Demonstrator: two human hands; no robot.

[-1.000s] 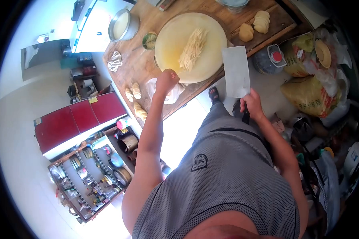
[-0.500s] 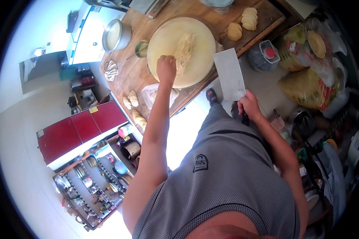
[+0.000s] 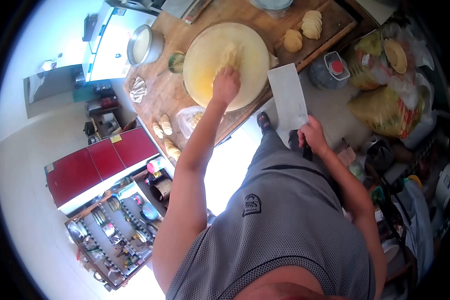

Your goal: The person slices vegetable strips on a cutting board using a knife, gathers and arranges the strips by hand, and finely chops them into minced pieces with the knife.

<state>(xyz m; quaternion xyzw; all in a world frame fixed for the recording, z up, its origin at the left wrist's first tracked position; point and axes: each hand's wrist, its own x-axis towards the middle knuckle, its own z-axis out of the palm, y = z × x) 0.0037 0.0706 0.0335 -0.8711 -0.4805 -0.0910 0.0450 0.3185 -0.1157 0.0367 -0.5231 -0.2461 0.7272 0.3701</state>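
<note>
On the round cutting board (image 3: pixel 200 55) lies a pile of pale yellow potato shreds (image 3: pixel 231 54). My left hand (image 3: pixel 227 85) reaches over the board, its fingers curled into the near end of the pile and closed on shreds; the fingertips are partly hidden. Off the table's edge, my right hand (image 3: pixel 312 135) is wrapped around the handle of a wide-bladed cleaver (image 3: pixel 287 95). The blade points away from me, flat side up, beside the board.
Sliced potatoes (image 3: pixel 311 25) sit at the table's right, more slices (image 3: pixel 166 125) at its left. A plastic bag (image 3: pixel 189 121), a small bowl (image 3: pixel 176 62), a metal pot (image 3: pixel 147 45) and a crumpled cloth (image 3: pixel 138 89) surround the board. A large bottle (image 3: pixel 329 70) and full bags stand right.
My left hand has moved right, from the board's left part onto the shreds, uncovering the plastic bag more. My right hand keeps the cleaver in nearly the same place.
</note>
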